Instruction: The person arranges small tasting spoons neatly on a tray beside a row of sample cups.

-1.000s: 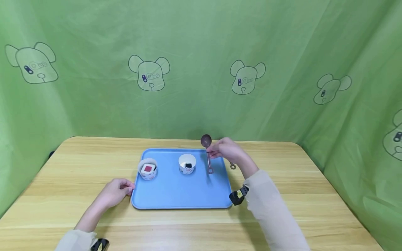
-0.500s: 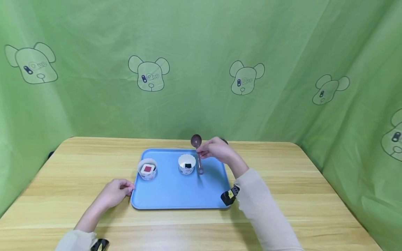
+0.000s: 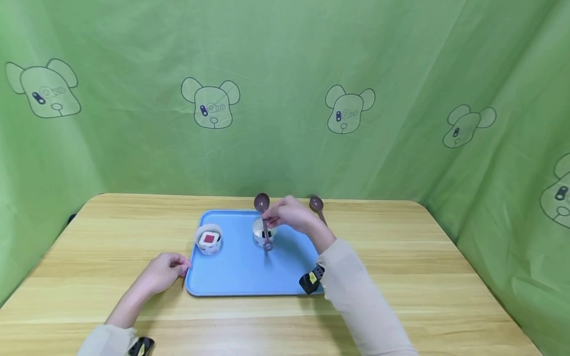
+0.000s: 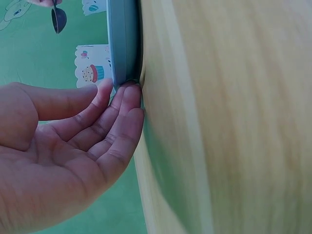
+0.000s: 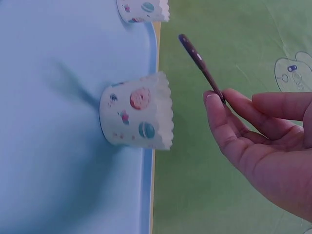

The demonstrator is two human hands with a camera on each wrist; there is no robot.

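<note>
Left hand [image 3: 165, 273]: fingers pinch tray [image 3: 240, 277] edge. Open room toward tray's near rim. Right hand [image 3: 290, 214]: fingers pinch spoon [image 3: 261, 202], shifted left since earlier, above middle cup [image 3: 259, 240].

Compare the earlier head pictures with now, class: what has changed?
The right hand carried its brown spoon leftward; in the head view it now overlaps the right cup. The second spoon came further into view. The left hand, blue tray and left cup stayed put.
</note>
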